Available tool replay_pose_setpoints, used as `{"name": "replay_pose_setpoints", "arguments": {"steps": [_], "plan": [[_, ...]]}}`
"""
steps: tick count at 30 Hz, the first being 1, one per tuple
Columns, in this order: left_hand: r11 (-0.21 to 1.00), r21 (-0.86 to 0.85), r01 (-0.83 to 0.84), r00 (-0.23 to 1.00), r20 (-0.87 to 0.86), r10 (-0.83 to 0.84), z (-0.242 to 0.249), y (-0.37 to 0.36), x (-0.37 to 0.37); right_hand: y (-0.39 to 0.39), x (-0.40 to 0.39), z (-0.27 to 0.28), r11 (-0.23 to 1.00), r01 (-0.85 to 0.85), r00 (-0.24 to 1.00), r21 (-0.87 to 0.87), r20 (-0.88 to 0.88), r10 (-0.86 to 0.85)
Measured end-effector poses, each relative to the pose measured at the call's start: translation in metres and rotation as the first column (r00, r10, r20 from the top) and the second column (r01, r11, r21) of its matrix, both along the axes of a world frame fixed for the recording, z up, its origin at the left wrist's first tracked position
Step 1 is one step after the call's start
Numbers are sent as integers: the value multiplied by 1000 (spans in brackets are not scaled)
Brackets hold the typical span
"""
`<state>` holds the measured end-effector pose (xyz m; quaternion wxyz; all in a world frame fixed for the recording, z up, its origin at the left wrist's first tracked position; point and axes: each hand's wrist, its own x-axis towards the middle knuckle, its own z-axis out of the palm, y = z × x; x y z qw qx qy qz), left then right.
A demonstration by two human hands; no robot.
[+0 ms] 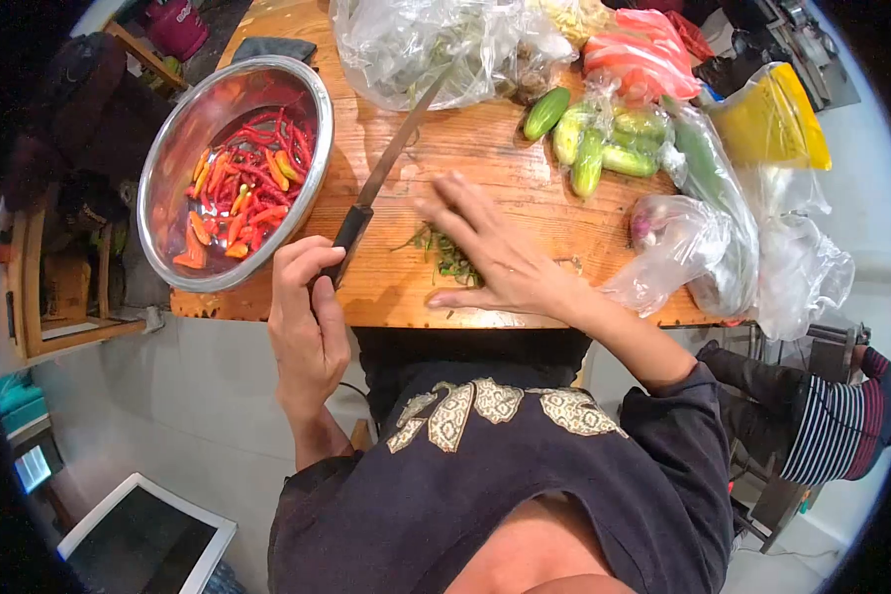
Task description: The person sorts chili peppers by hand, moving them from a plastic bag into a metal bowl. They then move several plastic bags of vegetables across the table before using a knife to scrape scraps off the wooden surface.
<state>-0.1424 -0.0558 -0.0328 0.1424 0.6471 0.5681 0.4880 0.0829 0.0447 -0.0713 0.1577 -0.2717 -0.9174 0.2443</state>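
Note:
My left hand (pixel 307 322) is closed around the black handle of a knife (pixel 378 173) near the table's front edge. The knife's long blade slants up and to the right, its tip by a clear plastic bag. Fingers spread, my right hand (pixel 505 252) is over the wooden table, beside and partly covering a small heap of green stems (pixel 450 259). To the left of the knife stands a metal basin (pixel 322 139) with red and orange chili peppers (pixel 257 183) in it.
At the back of the table (pixel 366 287) lies a clear plastic bag of greens (pixel 416 54). Cucumbers (pixel 586 158), a bagged onion (pixel 648 220), a red-striped bag (pixel 643 54) and a yellow bag (pixel 774 119) crowd the right side. Another person (pixel 832 426) is at the right.

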Motion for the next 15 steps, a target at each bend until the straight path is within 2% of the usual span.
{"name": "replay_pose_setpoints", "arguments": {"steps": [3,6,7,8,11,14,15], "plan": [[998,67,-13,1000,-11,14,-9,4,2,10,-20,-1,988,-153,984,26,-93,155],[992,120,-33,999,-30,37,-15,7,5,17,-32,-9,967,-241,962,84,-112,249],[991,132,-39,998,-39,45,-18,7,6,20,-34,-8,968,-219,953,126,-184,240],[989,144,-46,997,-49,54,-20,8,6,24,-33,-8,967,-203,962,154,-153,227],[994,23,-106,989,104,103,-24,5,12,39,-19,-8,950,-161,976,269,-97,193],[996,28,-87,995,52,85,-16,13,14,39,-6,1,953,-91,994,290,-30,104],[995,37,-89,995,40,88,-15,18,15,38,-6,1,934,-91,995,344,-9,101]]}}
